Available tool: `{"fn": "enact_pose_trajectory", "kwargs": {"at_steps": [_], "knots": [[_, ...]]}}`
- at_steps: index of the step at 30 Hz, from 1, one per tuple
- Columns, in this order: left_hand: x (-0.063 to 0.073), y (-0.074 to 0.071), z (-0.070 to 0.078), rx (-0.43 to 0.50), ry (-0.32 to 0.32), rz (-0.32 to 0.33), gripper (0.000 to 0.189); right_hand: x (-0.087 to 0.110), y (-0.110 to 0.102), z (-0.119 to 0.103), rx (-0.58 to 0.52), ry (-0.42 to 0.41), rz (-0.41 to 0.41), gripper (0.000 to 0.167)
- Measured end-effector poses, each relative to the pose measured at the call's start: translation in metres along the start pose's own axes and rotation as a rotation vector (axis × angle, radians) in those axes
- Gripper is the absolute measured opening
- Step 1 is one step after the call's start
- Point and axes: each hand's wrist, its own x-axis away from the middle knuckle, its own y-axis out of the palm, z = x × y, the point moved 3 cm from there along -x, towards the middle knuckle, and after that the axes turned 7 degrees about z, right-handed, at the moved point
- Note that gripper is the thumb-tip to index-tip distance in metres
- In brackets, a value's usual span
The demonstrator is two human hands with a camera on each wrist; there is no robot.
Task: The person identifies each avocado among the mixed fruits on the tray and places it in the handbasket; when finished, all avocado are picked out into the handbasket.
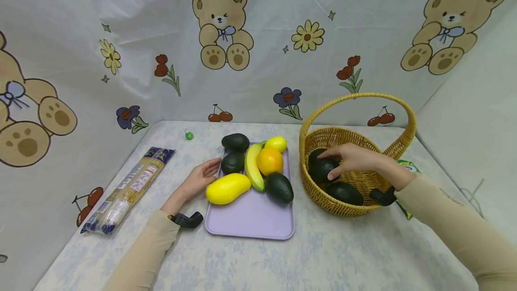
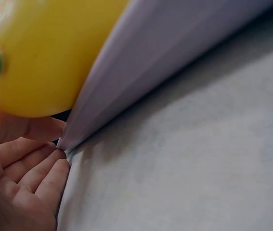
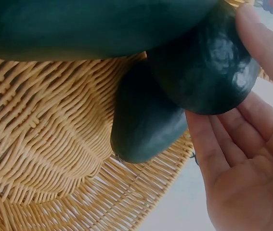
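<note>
In the head view my right hand [image 1: 352, 158] reaches into the wicker basket [image 1: 313, 196]. Its thumb and fingers grip a dark green avocado [image 3: 208, 67] from two sides. Behind that avocado sits another one [image 3: 143, 120], and a third [image 1: 344, 193] lies nearer the front of the basket. My left hand [image 1: 199, 178] rests at the left side of the lilac tray [image 1: 250, 223], fingers fairly straight, with thumb and fingertips right at its rim. Beside the thumb lies a yellow mango [image 2: 40, 53].
On the tray are a banana [image 1: 253, 165], an orange [image 1: 270, 161], a lemon [image 1: 276, 143] and several avocados, one [image 1: 279, 188] at the right. A noodle packet [image 1: 129, 190] lies left, a small green ball [image 1: 189, 135] behind. The basket's tall handle [image 1: 355, 95] arches over it.
</note>
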Motion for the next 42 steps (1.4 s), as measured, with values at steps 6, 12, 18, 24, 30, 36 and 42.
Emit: {"fn": "enact_pose_trajectory", "kwargs": {"at_steps": [6,12,18,24,30,36,42], "knots": [[-0.001,-0.002,0.001,0.005,0.011,0.002,0.059,-0.007,0.005,-0.002,0.021,-0.032,-0.05,0.06],[0.0,-0.001,-0.001,0.013,0.017,-0.001,0.06,-0.009,0.01,-0.001,0.028,-0.006,-0.118,0.061],[0.001,0.001,-0.001,-0.007,-0.007,0.016,0.06,-0.008,0.011,-0.001,0.029,-0.019,-0.136,0.062],[0.001,0.001,0.001,-0.006,-0.006,0.015,0.061,-0.006,0.007,0.001,-0.006,-0.017,-0.118,0.061],[0.002,0.001,0.001,-0.004,0.002,0.005,0.061,-0.003,0.0,-0.008,-0.05,-0.048,-0.091,0.059],[0.001,0.002,-0.002,0.002,0.006,0.0,0.061,0.01,-0.015,-0.042,-0.143,-0.061,-0.052,0.049],[0.001,0.002,0.001,0.006,0.013,-0.003,0.06,0.025,0.001,-0.084,-0.421,-0.152,0.038,0.047]]}}
